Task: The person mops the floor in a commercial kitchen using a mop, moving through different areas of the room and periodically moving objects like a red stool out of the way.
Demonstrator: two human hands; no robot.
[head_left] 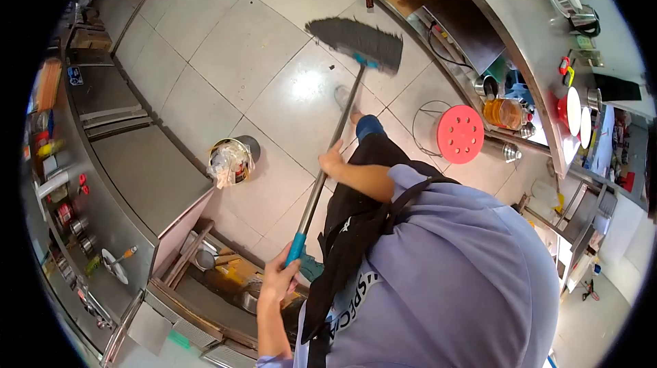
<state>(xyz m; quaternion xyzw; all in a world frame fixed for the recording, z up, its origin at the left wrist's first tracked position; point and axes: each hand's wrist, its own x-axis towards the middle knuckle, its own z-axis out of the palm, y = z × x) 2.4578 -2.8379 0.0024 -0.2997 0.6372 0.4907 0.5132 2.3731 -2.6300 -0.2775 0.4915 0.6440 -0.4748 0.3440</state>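
A broom with a long metal handle [315, 201] slants across the view. Its wide, dark bristle head [356, 41] rests on the tiled floor, joined by a teal socket. My right hand [332, 160] is closed round the handle partway along. Lower down, my left hand [279, 276] is wrapped about the teal grip at the handle's end. Small dark bits lie on the tiles close to the bristles. One of my feet [344, 99] is beside the handle, not far from the broom head.
A bin [252, 149] stuffed with plastic-bagged rubbish stands left of the handle. A red round stool [460, 134] with wire legs is to the right. Metal counters [147, 180] line the left, with utensils on top. Shelves on the right hold pots and a jar of amber liquid [501, 113].
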